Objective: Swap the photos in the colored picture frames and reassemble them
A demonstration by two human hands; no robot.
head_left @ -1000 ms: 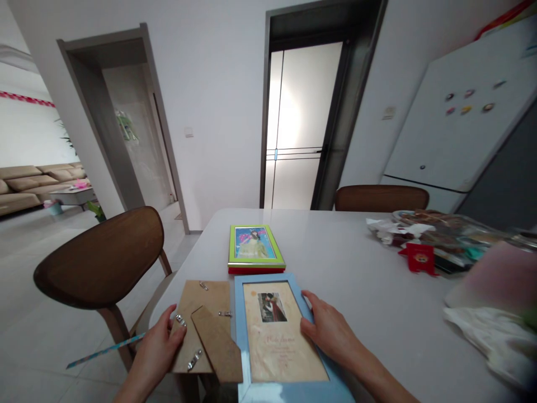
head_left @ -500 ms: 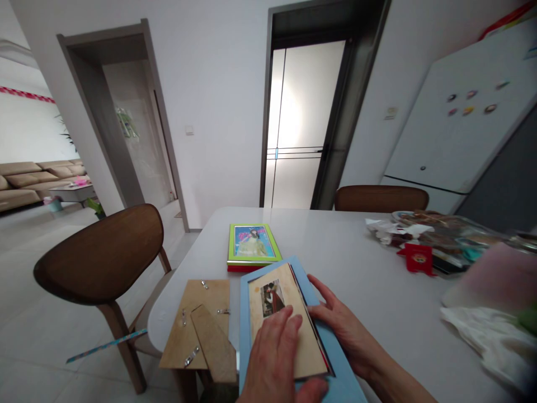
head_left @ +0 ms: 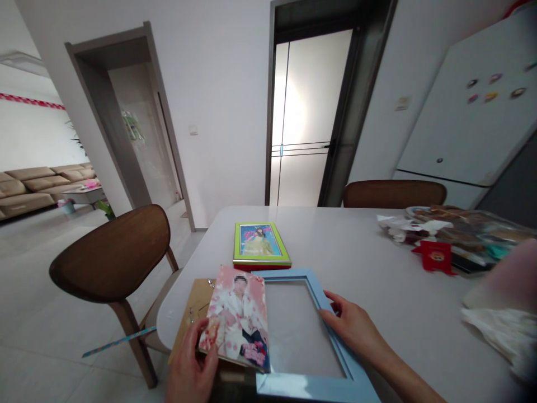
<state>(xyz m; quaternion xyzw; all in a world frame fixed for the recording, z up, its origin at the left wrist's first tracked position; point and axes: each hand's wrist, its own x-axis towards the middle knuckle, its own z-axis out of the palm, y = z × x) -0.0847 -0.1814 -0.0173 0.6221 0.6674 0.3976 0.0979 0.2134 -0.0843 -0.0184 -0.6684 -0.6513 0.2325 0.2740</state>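
My left hand (head_left: 195,358) grips the lower left edge of a pink photo board (head_left: 239,319), which shows a figure in pale clothes. The board lies over a brown backing board (head_left: 188,313) with metal clips, at the table's near left edge. To the right, my right hand (head_left: 350,324) holds the right side of a light blue frame (head_left: 312,386), its opening see-through onto the table. Behind them lies a green picture frame (head_left: 262,259) with a picture of a figure in a dress, on top of something red.
The white table (head_left: 327,240) has a red packet (head_left: 436,257), crumpled white tissue (head_left: 495,330) and plastic-wrapped items on its right. Brown chairs stand at the left (head_left: 113,252) and the far side (head_left: 394,193).
The photo board has come out of the blue frame and moved left in my left hand, now showing its pink picture side. My right hand still holds the frame. The view has shifted slightly.
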